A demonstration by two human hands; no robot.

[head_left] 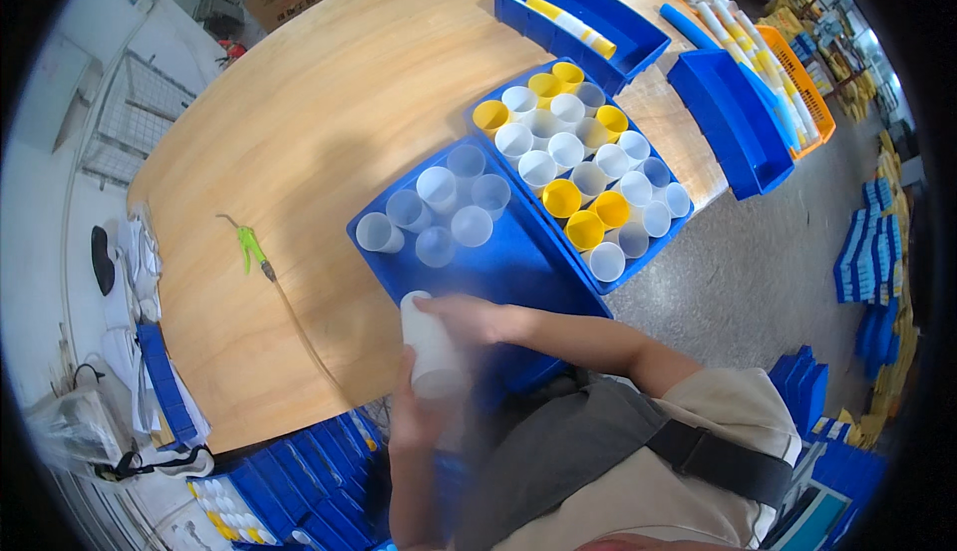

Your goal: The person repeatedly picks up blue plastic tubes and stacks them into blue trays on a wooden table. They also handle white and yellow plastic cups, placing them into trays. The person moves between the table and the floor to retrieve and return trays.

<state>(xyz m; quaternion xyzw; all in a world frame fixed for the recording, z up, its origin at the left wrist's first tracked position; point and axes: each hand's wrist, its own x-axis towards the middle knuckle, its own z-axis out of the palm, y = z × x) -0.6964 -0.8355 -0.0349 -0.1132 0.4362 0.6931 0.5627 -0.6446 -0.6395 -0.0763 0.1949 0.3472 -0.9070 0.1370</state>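
Lower centre of the frame: stack of white translucent cups [431, 342], tilted, held between both hands just below the near blue tray [518, 272]. Left hand [414, 416] wrapped around the lower end of the stack from beneath, grip clenched on it; right hand [474, 320] laid over the upper end from the right, fingers curled against its side, grasping it too, though blurred. Above the hands, in the near blue tray, seven clear cups [439, 210] standing upright in a loose cluster at the tray's upper end, its lower part bare. To the upper right, touching that tray, a second blue tray [653, 252] packed with upright white, clear and yellow cups [583, 167]. Further up, a third blue tray [638, 37] holding a yellow-and-white tube [573, 24]. Left of centre on the wooden bench [319, 122], a green-handled tool [249, 247] on a thin hose, well apart from both hands.
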